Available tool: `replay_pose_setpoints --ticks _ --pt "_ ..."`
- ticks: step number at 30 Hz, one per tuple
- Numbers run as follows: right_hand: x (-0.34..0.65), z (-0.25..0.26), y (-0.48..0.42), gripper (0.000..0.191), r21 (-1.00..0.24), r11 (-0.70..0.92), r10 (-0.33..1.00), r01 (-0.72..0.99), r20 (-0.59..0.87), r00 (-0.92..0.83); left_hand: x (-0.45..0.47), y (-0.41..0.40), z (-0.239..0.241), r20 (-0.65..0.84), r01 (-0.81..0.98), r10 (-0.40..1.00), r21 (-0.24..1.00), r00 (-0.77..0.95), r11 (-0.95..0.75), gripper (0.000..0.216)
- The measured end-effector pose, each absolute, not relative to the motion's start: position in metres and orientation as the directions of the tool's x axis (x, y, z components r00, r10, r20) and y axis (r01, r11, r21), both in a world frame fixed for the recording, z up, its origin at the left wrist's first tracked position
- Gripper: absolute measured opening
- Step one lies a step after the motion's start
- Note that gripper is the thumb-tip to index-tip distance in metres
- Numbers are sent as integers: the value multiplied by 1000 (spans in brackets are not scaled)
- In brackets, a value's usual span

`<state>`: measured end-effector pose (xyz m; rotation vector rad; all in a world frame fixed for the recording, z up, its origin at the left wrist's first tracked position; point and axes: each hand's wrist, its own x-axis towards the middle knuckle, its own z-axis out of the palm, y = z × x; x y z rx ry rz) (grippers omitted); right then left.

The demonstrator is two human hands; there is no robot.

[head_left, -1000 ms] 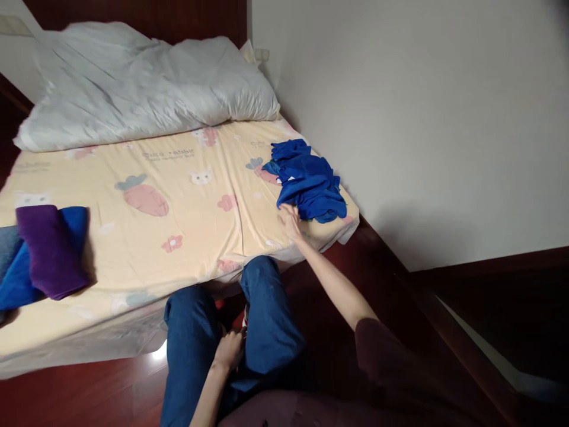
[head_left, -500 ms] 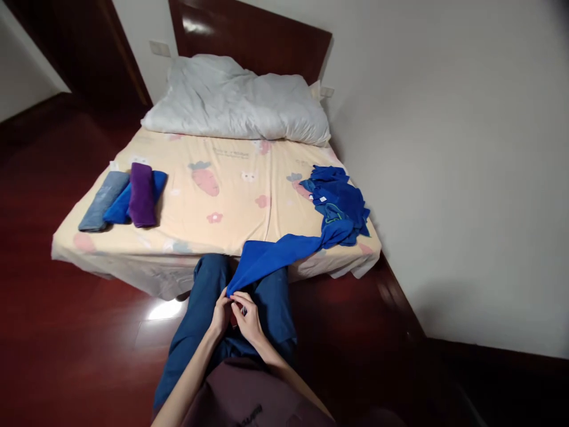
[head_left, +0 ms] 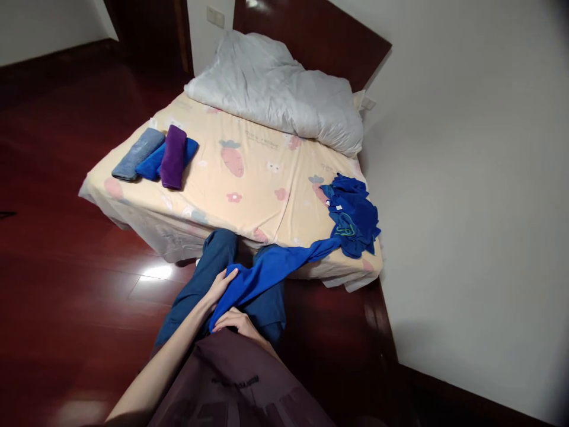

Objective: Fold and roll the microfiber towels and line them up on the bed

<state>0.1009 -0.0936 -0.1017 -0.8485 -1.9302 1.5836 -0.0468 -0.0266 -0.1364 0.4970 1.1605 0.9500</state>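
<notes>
A long blue cloth (head_left: pixel 271 268) stretches from a heap of blue cloths (head_left: pixel 355 207) at the bed's right front corner, across my thighs to my lap. My left hand (head_left: pixel 221 286) is closed on its left edge, above my left thigh. Closer to my body, my right hand (head_left: pixel 237 322) is closed on the cloth's near end, with the fingertips partly hidden. White tags and a green cord show in the heap.
On the bed's left side lie folded cloths: a grey-blue one (head_left: pixel 138 154), a blue one (head_left: pixel 151 163) and a purple one (head_left: pixel 173 157) on top. A bunched white quilt (head_left: pixel 284 89) lies by the headboard (head_left: pixel 311 35). A white wall (head_left: pixel 457 207) stands to the right.
My right hand has pulled the cloth's end closer to my body. My left hand has shifted farther up its edge, so the hands are apart. The head view has turned and tilted.
</notes>
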Motion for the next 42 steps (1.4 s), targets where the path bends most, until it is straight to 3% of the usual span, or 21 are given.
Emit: replay_pose_setpoints --ticks 5,9,12,16,19,23,26,29,31,34,38,42 --pt "95 -97 -91 20 -974 111 669 200 -75 -739 -61 -19 -122 -405 -332 896 883 -180 332 62" --pt "93 -78 -88 24 -978 104 623 183 -79 -778 -99 -27 -101 -355 -352 868 907 -347 230 67" --pt "91 -53 -78 23 -969 103 746 223 -73 -662 -144 -47 -97 -409 -418 798 881 -443 220 71" --pt "91 -37 -29 27 -915 220 921 337 82 -380 -202 -85 -107 -409 -360 702 905 -583 228 70" --pt "96 -59 26 39 -759 358 898 543 122 -423 -227 -113 -116 -414 -311 650 910 -637 275 69" --pt "111 -106 84 53 -424 416 836 805 -170 -521 -242 -142 -130 -487 -354 573 873 -659 335 74" --pt "126 -123 106 50 -210 428 804 879 -356 -476 -251 -158 -143 -445 -300 518 891 -730 342 72" --pt "145 -123 115 39 -131 428 807 894 -391 -443 -261 -167 -154 -354 -184 526 919 -773 348 66" --pt "159 -119 117 31 -151 434 819 888 -343 -459 -266 -166 -156 -321 -137 560 929 -764 345 61" --pt "178 -113 114 27 -274 412 867 869 -175 -467 -270 -152 -150 -329 -161 577 933 -748 323 54" --pt "203 -102 98 34 -462 304 946 833 39 -323 -270 -121 -127 -329 -205 598 941 -731 268 46" --pt "234 -82 64 39 -576 267 962 773 104 -254 -270 -101 -96 -306 -192 677 952 -670 240 37"
